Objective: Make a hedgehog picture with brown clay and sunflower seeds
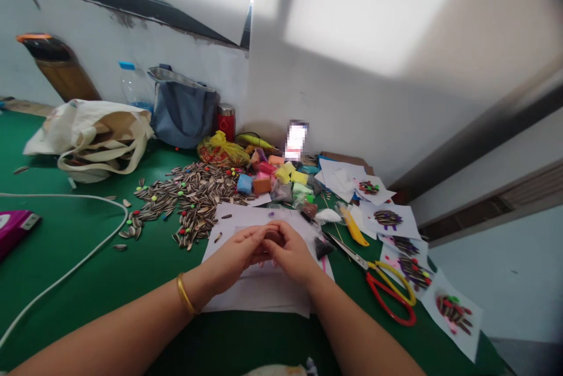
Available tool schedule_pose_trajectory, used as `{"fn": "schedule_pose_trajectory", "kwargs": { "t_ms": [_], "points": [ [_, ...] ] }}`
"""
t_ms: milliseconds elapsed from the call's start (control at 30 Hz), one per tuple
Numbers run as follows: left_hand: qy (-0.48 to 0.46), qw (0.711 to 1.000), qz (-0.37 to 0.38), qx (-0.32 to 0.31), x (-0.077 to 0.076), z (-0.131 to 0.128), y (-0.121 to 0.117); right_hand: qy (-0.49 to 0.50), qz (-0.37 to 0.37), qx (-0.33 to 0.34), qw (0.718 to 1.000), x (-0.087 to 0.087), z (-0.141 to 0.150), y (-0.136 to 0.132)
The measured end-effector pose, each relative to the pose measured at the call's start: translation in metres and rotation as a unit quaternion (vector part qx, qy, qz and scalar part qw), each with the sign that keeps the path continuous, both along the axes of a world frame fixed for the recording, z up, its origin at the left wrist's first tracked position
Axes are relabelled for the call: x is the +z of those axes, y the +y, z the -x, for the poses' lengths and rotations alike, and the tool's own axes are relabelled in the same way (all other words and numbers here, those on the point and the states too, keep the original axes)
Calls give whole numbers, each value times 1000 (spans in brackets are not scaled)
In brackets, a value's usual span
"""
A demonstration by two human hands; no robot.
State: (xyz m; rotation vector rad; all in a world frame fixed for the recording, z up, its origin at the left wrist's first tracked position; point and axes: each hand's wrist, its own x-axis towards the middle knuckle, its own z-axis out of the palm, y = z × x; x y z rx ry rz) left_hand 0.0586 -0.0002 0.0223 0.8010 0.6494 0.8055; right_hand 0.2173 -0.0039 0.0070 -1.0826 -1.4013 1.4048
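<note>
Over a green desk (149, 282), a brown clay piece (273, 237) is pinched between the curled fingers of the left hand (246, 249) and right hand (291, 250) (gold bangle (185, 295) on the left wrist), above white paper (259, 298). Striped sunflower seeds (197, 194) lie beyond, scissors (369, 268) to the right.

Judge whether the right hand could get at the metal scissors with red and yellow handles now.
Probably yes: the scissors lie beside the right hand and the way looks open, but that hand and the left hand cup a brown piece, so it seems occupied.
</note>
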Motion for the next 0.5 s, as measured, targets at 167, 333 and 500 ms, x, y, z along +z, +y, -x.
{"fn": "schedule_pose_trajectory", "kwargs": {
  "t_ms": [167,333,500],
  "points": [
    [-24,999,47,6,5,5,4,71,1,97,993,-2,-12,5],
    [-40,994,101,-1,3,8,5,-5,-25,56,998,0,-13,6],
    [-25,996,84,2,3,4,2,-34,-22,13,999,0,-5,0]
  ]
}}
